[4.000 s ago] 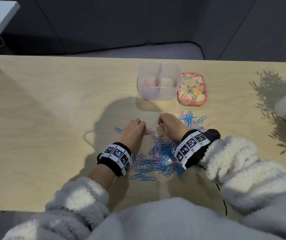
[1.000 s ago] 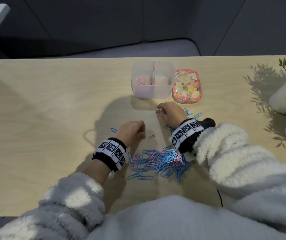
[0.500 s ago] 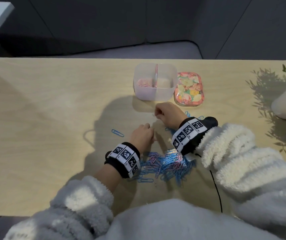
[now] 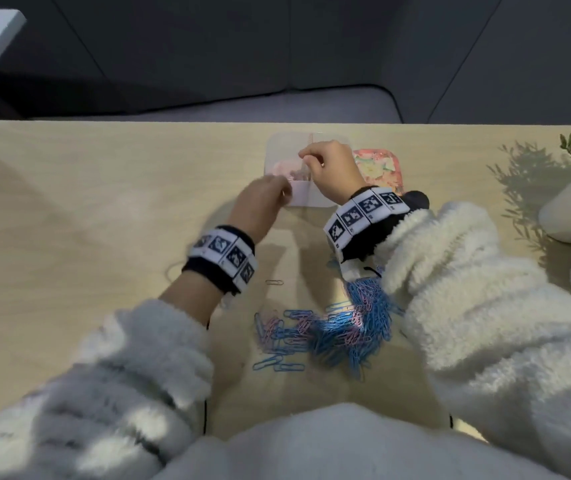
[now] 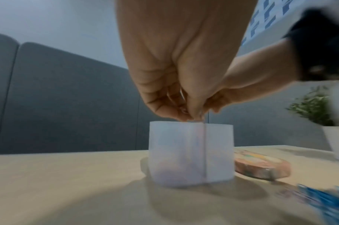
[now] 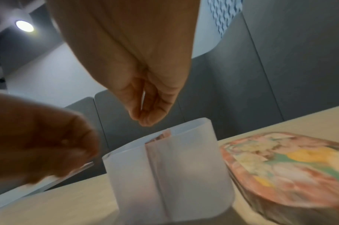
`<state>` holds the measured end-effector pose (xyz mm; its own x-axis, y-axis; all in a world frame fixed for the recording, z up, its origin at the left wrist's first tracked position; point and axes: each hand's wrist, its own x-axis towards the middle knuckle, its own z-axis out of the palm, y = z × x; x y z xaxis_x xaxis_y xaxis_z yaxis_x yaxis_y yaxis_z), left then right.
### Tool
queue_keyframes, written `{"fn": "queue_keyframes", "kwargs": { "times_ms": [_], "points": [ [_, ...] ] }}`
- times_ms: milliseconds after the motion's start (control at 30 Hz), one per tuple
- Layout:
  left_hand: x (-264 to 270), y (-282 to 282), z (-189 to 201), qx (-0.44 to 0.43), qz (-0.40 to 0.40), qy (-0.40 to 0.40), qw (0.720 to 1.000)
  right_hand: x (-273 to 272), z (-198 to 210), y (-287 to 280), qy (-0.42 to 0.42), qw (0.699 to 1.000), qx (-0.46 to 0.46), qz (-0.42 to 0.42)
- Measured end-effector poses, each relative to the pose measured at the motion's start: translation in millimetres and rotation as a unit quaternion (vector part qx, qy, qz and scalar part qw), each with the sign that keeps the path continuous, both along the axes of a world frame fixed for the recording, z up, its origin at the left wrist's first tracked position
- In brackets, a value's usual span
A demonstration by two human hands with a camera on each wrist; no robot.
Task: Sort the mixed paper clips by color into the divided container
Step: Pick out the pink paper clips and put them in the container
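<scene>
While the divided container stands near the far edge of the counter, with pink clips seen in its left compartment, the right hand is held over it, fingertips pinched together; whether a clip is held cannot be told. The left hand is bunched at its near rim, contents unclear. A clip released over the divider could be dropped into the wrong compartment. The mixed pile is left nearer the front edge.
</scene>
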<state>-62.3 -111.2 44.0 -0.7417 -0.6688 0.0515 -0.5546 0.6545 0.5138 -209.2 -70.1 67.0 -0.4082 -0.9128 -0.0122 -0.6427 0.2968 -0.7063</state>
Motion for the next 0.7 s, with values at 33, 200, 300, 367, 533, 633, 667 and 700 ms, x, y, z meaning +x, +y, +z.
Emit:
{"fn": "queue_keyframes", "kwargs": {
  "times_ms": [33,200,300,367,533,633,667,700],
  "points": [
    [-8.5,-9.2,3.9,-0.013,0.007,0.009,1.0,-0.4,-0.2,9.2,0.005,0.999,-0.033,-0.018],
    [-40.7,-30.1,-3.3,-0.008,0.049,0.019,0.999,20.6,-20.8,81.8,-0.014,0.999,0.011,0.037],
    [-46.4,-28.8,-7.7,-0.02,0.049,-0.029,0.998,42.4,-43.7,120.5,-0.002,0.965,0.164,0.206],
    [-43.9,-23.8,-10.2,-0.05,0.033,-0.016,0.998,54.6,-55.4,134.0,0.032,0.947,0.204,0.244],
    [-3.2,7.4,-13.5,-0.15,-0.002,0.069,0.986,75.9,-69.5,132.9,0.11,0.949,0.179,0.234],
    [38.8,41.0,-19.1,-0.061,-0.061,0.002,0.996,82.2,-73.8,125.1,0.115,0.944,0.193,0.24],
    [53.6,51.0,-24.0,-0.014,-0.076,-0.037,0.996,83.1,-73.7,123.4,0.11,0.943,0.198,0.244],
    [68.0,59.9,-28.5,0.026,-0.083,-0.07,0.994,83.1,-74.0,122.1,0.104,0.943,0.202,0.245]
  ]
}}
